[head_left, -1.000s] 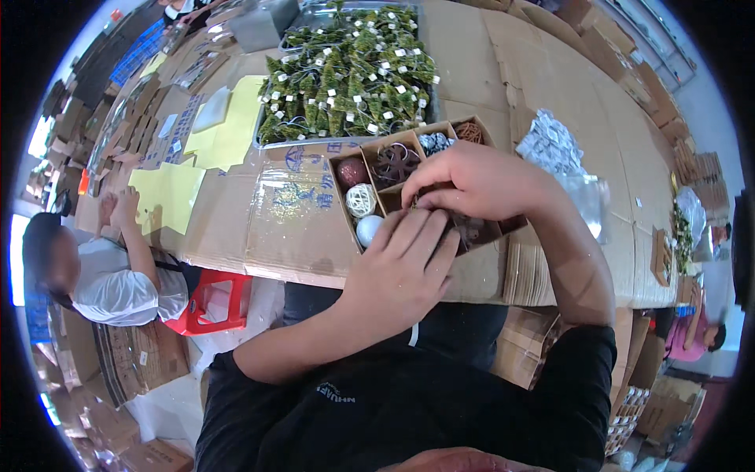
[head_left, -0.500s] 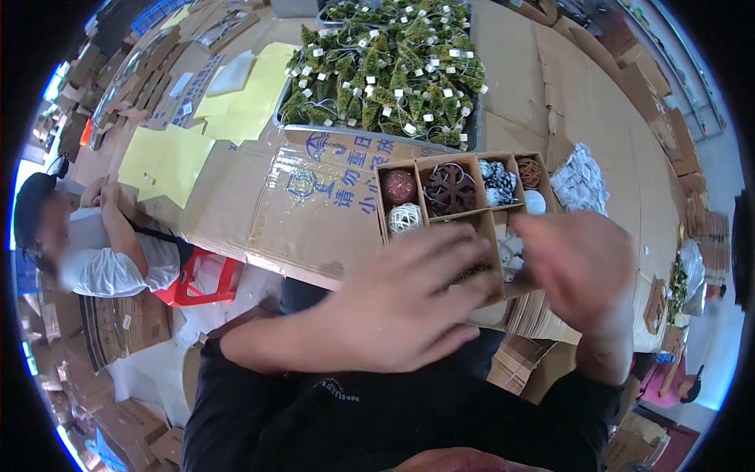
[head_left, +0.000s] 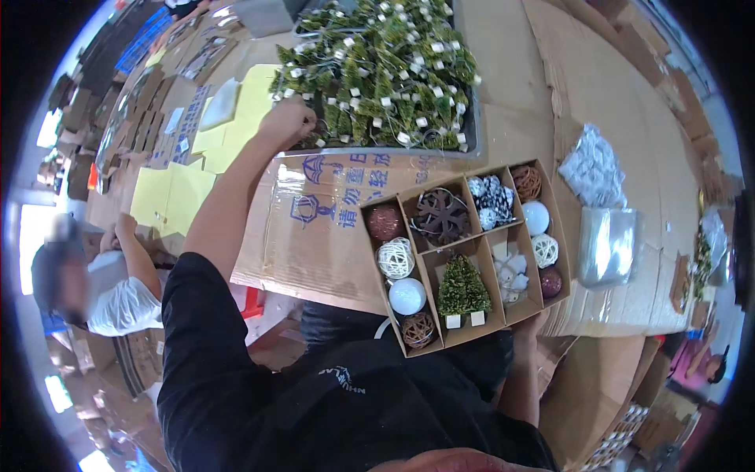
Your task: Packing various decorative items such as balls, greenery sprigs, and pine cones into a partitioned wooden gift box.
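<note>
My left hand (head_left: 287, 122) is stretched far out to the left edge of a grey tray (head_left: 370, 149) heaped with small green trees (head_left: 385, 71). Its fingers are curled shut among them. A divided cardboard box (head_left: 472, 337) hovers at the table's near edge, and my right hand (head_left: 528, 322) holds it from underneath, with only the fingertips showing. The box holds a small green tree (head_left: 462, 289), a brown snowflake (head_left: 440, 216), a white ball (head_left: 407, 296), wicker balls (head_left: 395, 258), a red glitter ball (head_left: 385, 223) and pine cones (head_left: 491, 200).
Cardboard sheets (head_left: 322, 236) cover the table. Clear plastic bags (head_left: 607, 245) and a white packet (head_left: 591, 164) lie to the right of the box. Yellow sheets (head_left: 169, 193) lie at the left. A person in a white shirt (head_left: 118, 303) works at the lower left, near a red stool (head_left: 250, 303).
Both hands have left the top of the box. My left arm has reached out to the tray of trees, and my right hand has dropped under the box, whose contents now show.
</note>
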Demonstrator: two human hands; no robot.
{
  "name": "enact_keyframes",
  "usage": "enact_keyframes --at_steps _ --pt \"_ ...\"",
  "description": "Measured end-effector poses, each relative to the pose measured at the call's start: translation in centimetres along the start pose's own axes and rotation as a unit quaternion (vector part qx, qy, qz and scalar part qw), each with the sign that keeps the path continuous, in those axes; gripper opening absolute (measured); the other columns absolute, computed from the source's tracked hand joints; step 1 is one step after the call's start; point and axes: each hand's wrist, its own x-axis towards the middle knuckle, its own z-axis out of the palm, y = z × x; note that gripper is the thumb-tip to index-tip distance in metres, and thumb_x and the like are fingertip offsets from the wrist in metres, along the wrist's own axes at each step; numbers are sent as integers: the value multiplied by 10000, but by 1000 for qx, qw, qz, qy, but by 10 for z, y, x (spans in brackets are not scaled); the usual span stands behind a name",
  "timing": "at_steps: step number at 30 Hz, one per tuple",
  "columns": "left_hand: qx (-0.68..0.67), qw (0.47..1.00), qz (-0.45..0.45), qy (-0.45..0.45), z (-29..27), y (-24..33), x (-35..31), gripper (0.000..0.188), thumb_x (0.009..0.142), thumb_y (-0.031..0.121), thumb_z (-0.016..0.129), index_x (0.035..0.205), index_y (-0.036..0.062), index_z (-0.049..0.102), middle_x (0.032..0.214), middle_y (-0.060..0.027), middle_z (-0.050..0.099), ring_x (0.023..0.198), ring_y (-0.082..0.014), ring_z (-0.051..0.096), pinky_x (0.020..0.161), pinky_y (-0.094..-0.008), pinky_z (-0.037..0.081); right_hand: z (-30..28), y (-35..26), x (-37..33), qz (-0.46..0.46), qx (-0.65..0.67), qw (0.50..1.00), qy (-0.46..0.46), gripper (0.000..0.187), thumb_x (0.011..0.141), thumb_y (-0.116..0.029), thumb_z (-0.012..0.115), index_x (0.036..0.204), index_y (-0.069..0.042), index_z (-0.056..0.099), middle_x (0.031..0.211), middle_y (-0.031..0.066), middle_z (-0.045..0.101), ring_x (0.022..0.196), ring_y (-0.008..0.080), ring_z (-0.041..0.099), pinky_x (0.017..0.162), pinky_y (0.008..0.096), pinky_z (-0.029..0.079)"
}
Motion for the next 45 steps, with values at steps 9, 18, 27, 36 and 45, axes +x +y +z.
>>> enact_keyframes --at_steps 9,18,27,36,45 --pt "-522 830 -189 49 -79 22 2 220 951 203 539 832 45 635 679 -2 569 559 -62 440 498 -230 294 -38 37 4 121 67 975 174 397 1006 -268 449 1268 -2 584 1202 146 636 1075 272 651 889 426 578" --pt "-154 976 -152 -11 -35 33 -4 445 829 448 751 1005 40 729 888 -121 735 847 -247 710 759 -358 539 24 11 -3 104 69 984 126 444 995 -333 460 1292 -24 575 1193 137 642 1056 293 658 902 452 573" --pt "-115 955 -257 90 17 68 -5 282 878 352 681 973 91 727 913 -161 722 875 -368 683 769 -460 530 21 9 3 -144 -357 919 83 445 765 -150 710 1179 5 662 977 147 721 859 307 718 749 387 573" --pt "-760 583 -255 134 -88 53 -12 178 968 222 559 1003 51 592 838 -30 578 632 -111 450 548 -242 348 82 -38 -5 -349 -658 665 -57 309 697 -186 763 959 -38 693 850 140 698 754 347 690 658 427 560" --pt "-182 933 -280 137 -97 49 8 527 889 332 674 1344 76 597 930 -170 704 806 -222 671 694 -354 506 79 -31 -1 -345 -690 635 -51 160 730 -161 716 820 -60 630 757 150 646 709 365 656 607 460 529"
